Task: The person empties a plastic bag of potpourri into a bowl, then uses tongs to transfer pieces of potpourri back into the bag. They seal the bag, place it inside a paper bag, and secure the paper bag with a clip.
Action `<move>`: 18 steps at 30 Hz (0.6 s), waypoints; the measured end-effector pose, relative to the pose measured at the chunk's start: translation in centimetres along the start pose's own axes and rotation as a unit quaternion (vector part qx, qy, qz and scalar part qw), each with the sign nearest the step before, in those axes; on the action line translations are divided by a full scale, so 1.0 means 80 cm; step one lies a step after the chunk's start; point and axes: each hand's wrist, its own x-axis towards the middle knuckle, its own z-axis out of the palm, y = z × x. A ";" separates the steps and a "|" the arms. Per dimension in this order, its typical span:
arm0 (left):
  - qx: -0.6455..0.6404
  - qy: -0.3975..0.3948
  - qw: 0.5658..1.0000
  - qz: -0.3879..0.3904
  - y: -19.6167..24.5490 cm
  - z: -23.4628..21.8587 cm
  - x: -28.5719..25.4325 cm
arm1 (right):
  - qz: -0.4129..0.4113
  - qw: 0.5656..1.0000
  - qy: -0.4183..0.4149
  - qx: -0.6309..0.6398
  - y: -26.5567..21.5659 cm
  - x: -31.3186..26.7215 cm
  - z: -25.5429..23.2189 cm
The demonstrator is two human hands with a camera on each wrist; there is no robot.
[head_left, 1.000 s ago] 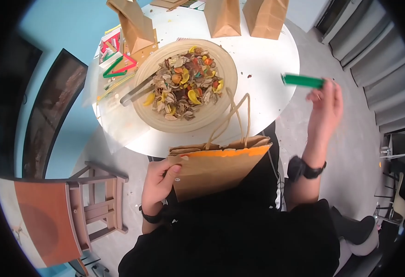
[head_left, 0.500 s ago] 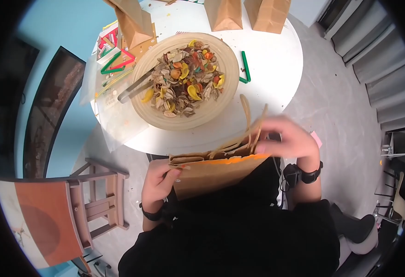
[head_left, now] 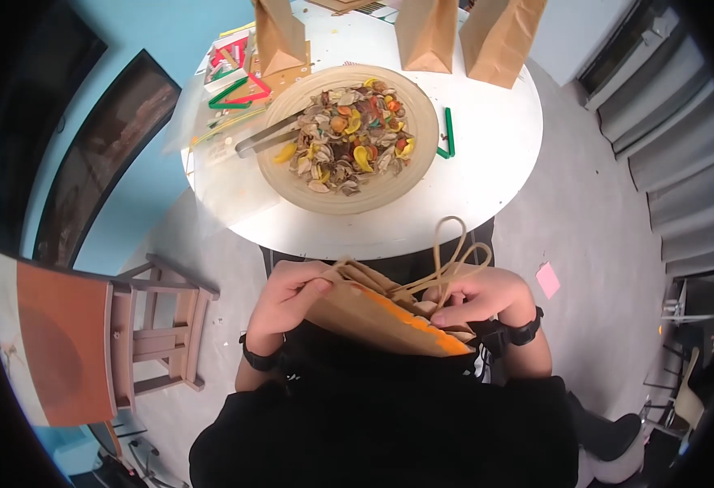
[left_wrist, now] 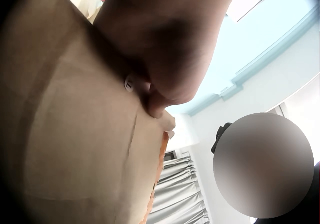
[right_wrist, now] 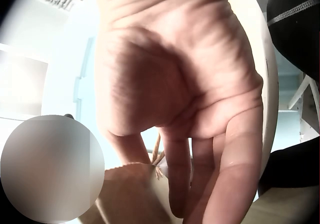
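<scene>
A brown paper bag [head_left: 373, 319] with an orange strip along its rim and twisted paper handles [head_left: 454, 256] is held tilted over the lap. My left hand [head_left: 288, 297] grips its upper left corner, thumb on the front face. A small round white sticker [left_wrist: 128, 83] shows beside that thumb in the left wrist view. At the bag's right end, my right hand [head_left: 487, 294] holds the rim, the thumb inside the mouth. In the right wrist view the fingers [right_wrist: 235, 174] reach down along the paper [right_wrist: 135, 194]. The inside of the bag is mostly hidden.
On the round white table [head_left: 495, 163], a wide bowl [head_left: 272, 175] holds dried petals and metal tongs [head_left: 267, 134]. A green folded strip [head_left: 450, 134] lies right of it. Paper bags [head_left: 499, 41] stand behind. A wooden chair [head_left: 162, 325] is at left; pink paper [head_left: 547, 279] lies on the floor.
My right hand set the green strip on the table and came to the bag's right end, which has swung down toward the body. My left hand kept its grip and rose slightly.
</scene>
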 end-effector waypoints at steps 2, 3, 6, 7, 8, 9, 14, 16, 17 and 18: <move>0.017 -0.010 1.000 0.001 0.012 0.011 0.003 | -0.102 0.991 0.039 -0.072 -0.010 0.004 0.009; 0.025 -0.012 1.000 0.010 0.013 0.016 0.005 | -0.061 0.997 0.041 -0.038 -0.024 0.002 0.014; 0.045 0.015 0.998 0.034 0.022 0.036 0.008 | 0.033 0.991 0.117 -0.047 -0.038 0.004 0.034; 0.048 0.048 0.997 0.043 0.032 0.047 0.012 | 0.064 0.987 0.147 -0.020 -0.051 0.006 0.038; 0.050 0.081 0.994 0.054 0.042 0.054 0.015 | 0.094 0.979 0.178 0.006 -0.059 0.006 0.041; 0.079 0.060 0.990 0.102 0.050 0.056 0.018 | 0.087 0.973 0.202 0.074 -0.049 0.005 0.043; 0.149 -0.024 0.961 0.232 0.053 0.054 0.031 | 0.087 0.986 0.134 -0.046 -0.043 -0.006 0.030; 0.113 -0.028 0.970 0.213 0.055 0.051 0.031 | 0.056 0.993 0.098 -0.028 -0.042 -0.023 0.017; 0.095 -0.030 0.974 0.203 0.057 0.047 0.031 | 0.025 0.993 0.108 0.032 -0.040 -0.032 0.015; 0.084 -0.030 0.976 0.201 0.057 0.042 0.030 | -0.006 0.989 0.118 0.093 -0.039 -0.040 0.013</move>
